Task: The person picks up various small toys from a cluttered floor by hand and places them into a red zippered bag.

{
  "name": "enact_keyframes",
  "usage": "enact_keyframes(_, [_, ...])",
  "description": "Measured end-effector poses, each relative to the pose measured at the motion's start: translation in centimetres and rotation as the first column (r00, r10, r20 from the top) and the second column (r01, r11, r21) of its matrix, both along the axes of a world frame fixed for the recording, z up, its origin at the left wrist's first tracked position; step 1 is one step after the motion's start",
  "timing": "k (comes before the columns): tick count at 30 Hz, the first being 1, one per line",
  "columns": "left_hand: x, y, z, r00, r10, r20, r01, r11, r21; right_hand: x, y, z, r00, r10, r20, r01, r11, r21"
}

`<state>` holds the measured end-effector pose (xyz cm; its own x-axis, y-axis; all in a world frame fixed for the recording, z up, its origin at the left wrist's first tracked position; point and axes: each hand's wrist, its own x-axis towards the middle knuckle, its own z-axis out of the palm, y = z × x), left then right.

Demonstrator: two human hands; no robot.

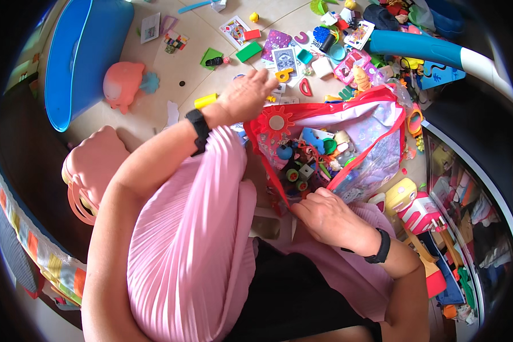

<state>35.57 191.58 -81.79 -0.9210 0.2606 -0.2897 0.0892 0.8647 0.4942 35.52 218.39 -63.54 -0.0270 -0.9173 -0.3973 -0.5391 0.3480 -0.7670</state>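
A clear plastic bag with red trim (367, 160) stands between my knees, its mouth wide. Inside lies a mix of small toys (308, 160), among them toy wheels, a blue ball and green pieces. The fingers of my right hand (329, 216) pinch the bag's near red edge. Past the bag's far left corner, my left hand (246, 96) hovers palm down above the floor. Beside its fingertips are a yellow plastic letter (284, 75) and a blue-backed playing card (285, 60). The palm's underside is hidden, so I cannot tell whether it holds anything.
A blue plastic bin (89, 55) lies tipped at far left, near a pink soft toy (124, 85). A green block (248, 51) and a yellow cylinder (205, 101) lie on the tiles. Toys heap around a teal curved bar (414, 45). A glass-fronted cabinet (466, 184) flanks the right.
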Motion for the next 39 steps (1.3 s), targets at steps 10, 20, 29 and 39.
enact_keyframes(10, [-2.9, -0.3, -1.8, 0.997, -0.075, -0.018, 0.076, 0.995, 0.06, -0.3, 0.6, -1.0, 0.997, -0.076, 0.002, 0.076, 0.996, -0.038])
enact_keyframes(20, [-5.1, 1.1, -4.6, 0.984, -0.113, 0.137, 0.106, 0.993, 0.058, -8.6, 5.9, -1.3, 0.999, 0.013, -0.043, -0.015, 0.999, -0.043])
enact_keyframes(29, [-2.2, 5.5, 1.5, 0.999, -0.035, -0.01, 0.033, 0.733, 0.68, -6.9, 6.0, -1.8, 0.987, -0.157, 0.021, 0.158, 0.985, -0.071])
enact_keyframes(39, [-12.0, 1.2, -4.7, 0.919, -0.304, -0.25, 0.274, 0.95, -0.15, -7.4, 6.5, -0.4, 0.981, -0.175, 0.079, 0.176, 0.984, -0.01])
